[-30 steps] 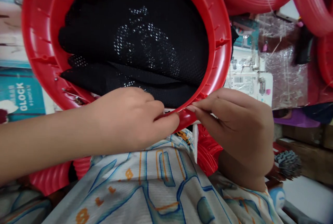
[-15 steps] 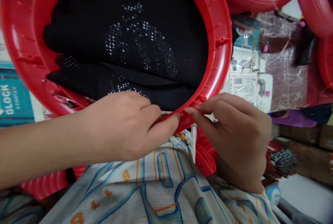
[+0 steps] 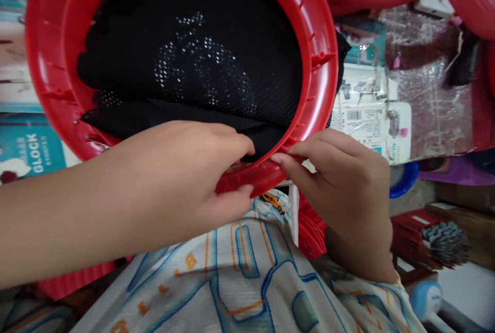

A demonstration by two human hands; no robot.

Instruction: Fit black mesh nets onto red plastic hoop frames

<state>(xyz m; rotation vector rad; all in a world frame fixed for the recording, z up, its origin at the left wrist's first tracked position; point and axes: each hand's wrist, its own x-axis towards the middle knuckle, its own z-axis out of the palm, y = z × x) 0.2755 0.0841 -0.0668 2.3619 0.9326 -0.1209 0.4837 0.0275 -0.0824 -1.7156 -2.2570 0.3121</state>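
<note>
I'm gripping the round red plastic hoop [image 3: 323,72] holding black mesh fabric [image 3: 193,60], left hand [image 3: 185,178] clenched on its lower rim, right hand [image 3: 344,183] pinching beside.

the teal packaging card [image 3: 33,150] at the left edge, behind the red ring, bears the white word "glock" in capitals, with a line of smaller characters under it too small to read. the white card [image 3: 371,124] to the right of the ring carries a barcode and small print that is too blurred to make out.
</note>
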